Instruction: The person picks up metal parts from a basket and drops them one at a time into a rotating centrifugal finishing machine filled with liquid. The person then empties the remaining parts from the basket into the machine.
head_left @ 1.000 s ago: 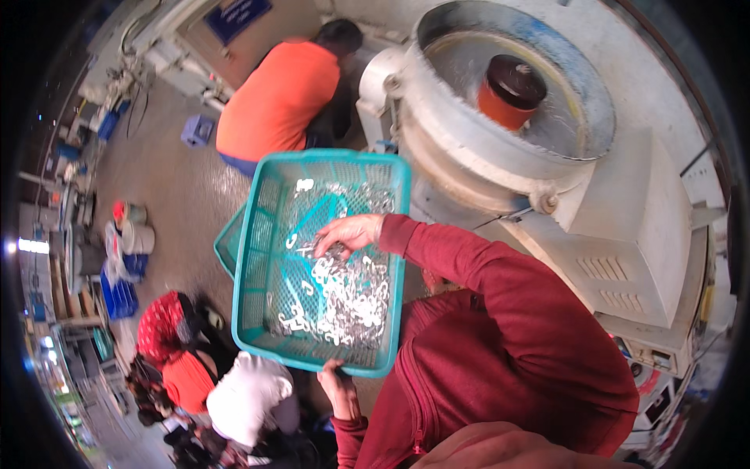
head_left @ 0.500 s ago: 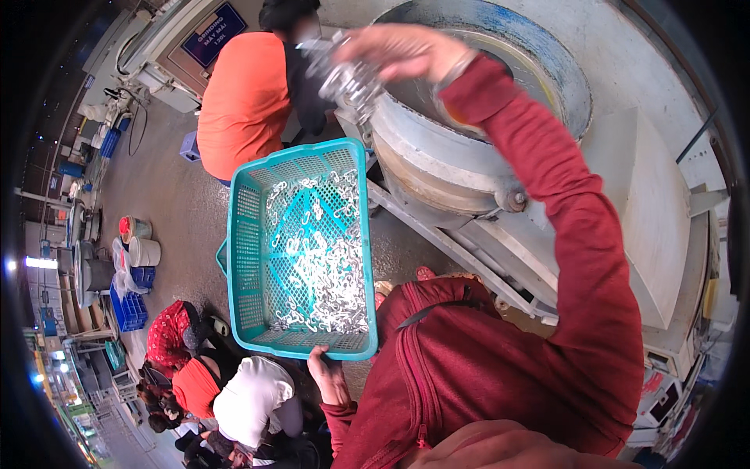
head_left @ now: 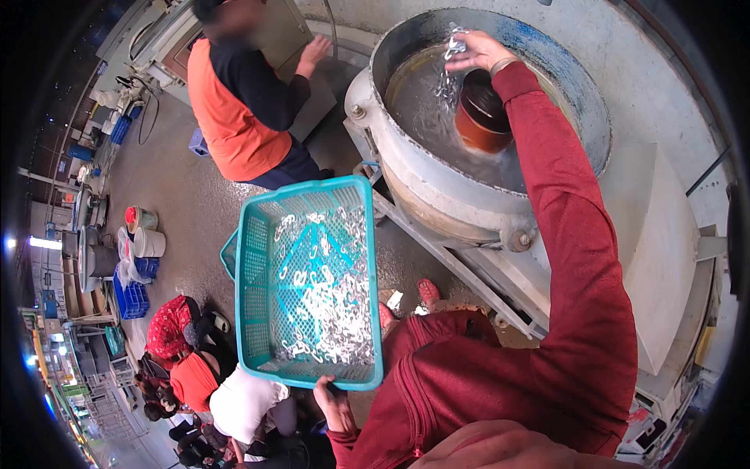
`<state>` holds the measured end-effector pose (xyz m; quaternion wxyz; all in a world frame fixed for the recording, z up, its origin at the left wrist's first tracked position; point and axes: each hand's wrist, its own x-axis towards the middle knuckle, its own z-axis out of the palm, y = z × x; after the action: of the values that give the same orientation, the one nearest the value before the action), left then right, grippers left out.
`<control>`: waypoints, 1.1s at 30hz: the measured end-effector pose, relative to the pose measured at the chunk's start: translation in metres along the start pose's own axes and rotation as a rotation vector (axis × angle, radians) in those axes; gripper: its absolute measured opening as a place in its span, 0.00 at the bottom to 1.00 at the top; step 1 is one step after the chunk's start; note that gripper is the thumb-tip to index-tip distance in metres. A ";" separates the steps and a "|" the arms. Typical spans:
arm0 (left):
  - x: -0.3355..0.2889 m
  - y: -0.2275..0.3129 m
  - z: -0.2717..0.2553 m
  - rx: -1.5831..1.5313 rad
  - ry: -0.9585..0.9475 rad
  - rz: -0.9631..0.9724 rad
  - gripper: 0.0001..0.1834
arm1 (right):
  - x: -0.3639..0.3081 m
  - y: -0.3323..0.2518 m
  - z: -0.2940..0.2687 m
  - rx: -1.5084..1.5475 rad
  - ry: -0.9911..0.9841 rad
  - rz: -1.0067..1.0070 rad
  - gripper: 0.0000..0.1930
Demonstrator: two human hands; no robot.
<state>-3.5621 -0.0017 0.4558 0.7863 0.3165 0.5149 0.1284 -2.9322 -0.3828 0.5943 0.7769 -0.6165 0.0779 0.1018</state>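
Observation:
My left hand (head_left: 334, 402) grips the near rim of a teal plastic basket (head_left: 244, 313), fingers wrapped round its edge. Many small shiny S-shaped metal hooks (head_left: 336, 313) lie in it, heaped mostly toward the near right part. My right hand (head_left: 478, 51) is stretched out over a big round metal tub (head_left: 437, 168), fingers extended. Metal hooks (head_left: 448, 87) spill from its fingertips, smeared by motion, and drop toward the tub's greyish contents (head_left: 414, 102). In the tub's middle stands an orange-brown post with a dark top (head_left: 483, 113), partly behind my right wrist.
A person in an orange and black top (head_left: 242, 102) stands beyond the basket, one hand raised. Several people, one in a white shirt (head_left: 246, 402), are low down at the lower left. Buckets (head_left: 148, 243) and a blue crate (head_left: 130, 297) stand on the wet floor. A metal frame (head_left: 469, 281) supports the tub.
My right hand has moved right, over the tub, and its clump of hooks is now falling loose. The basket has dropped slightly lower in view. The person in orange has straightened up.

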 end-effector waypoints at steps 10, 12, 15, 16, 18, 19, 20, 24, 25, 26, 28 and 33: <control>-0.006 0.006 0.008 0.009 -0.043 -0.058 0.23 | -0.025 -0.093 -0.125 -0.762 0.430 -0.776 0.11; 0.001 0.009 -0.003 0.047 -0.014 -0.129 0.24 | -0.052 -0.091 -0.137 -0.816 0.489 -0.587 0.09; 0.014 0.014 -0.018 0.060 -0.084 -0.243 0.24 | -0.079 -0.067 -0.162 -1.193 0.303 -0.062 0.07; 0.016 0.014 -0.023 0.085 -0.113 -0.189 0.23 | -0.084 -0.059 -0.171 -1.158 0.356 -0.082 0.08; 0.019 0.014 -0.030 0.118 -0.292 -0.130 0.23 | -0.091 -0.048 -0.188 -1.094 0.439 -0.151 0.10; 0.018 0.013 -0.033 0.084 -0.210 -0.123 0.22 | -0.096 -0.048 -0.196 -0.970 0.446 -0.092 0.10; 0.018 0.012 -0.035 0.041 -0.184 -0.123 0.23 | -0.101 -0.046 -0.202 -0.994 0.450 -0.149 0.09; 0.015 0.007 -0.036 -0.015 -0.163 -0.084 0.24 | -0.135 -0.044 -0.202 -0.884 0.539 -0.521 0.08; 0.014 0.008 -0.036 -0.041 -0.262 -0.139 0.24 | -0.145 -0.041 -0.196 -0.799 0.569 -0.647 0.08; 0.013 0.008 -0.034 -0.012 -0.226 -0.120 0.24 | -0.153 -0.036 -0.187 -0.937 0.511 -0.435 0.10; 0.009 0.011 -0.030 0.002 -0.231 -0.039 0.23 | -0.166 -0.027 -0.173 -1.147 0.326 0.077 0.13; 0.002 0.018 -0.018 0.013 -0.210 -0.063 0.27 | -0.172 -0.010 -0.186 -0.908 0.440 -0.019 0.17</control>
<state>-3.5749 0.0196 0.4613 0.8375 0.3170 0.4402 0.0663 -3.0952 -0.5768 0.6034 0.3966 -0.8996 0.1822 -0.0140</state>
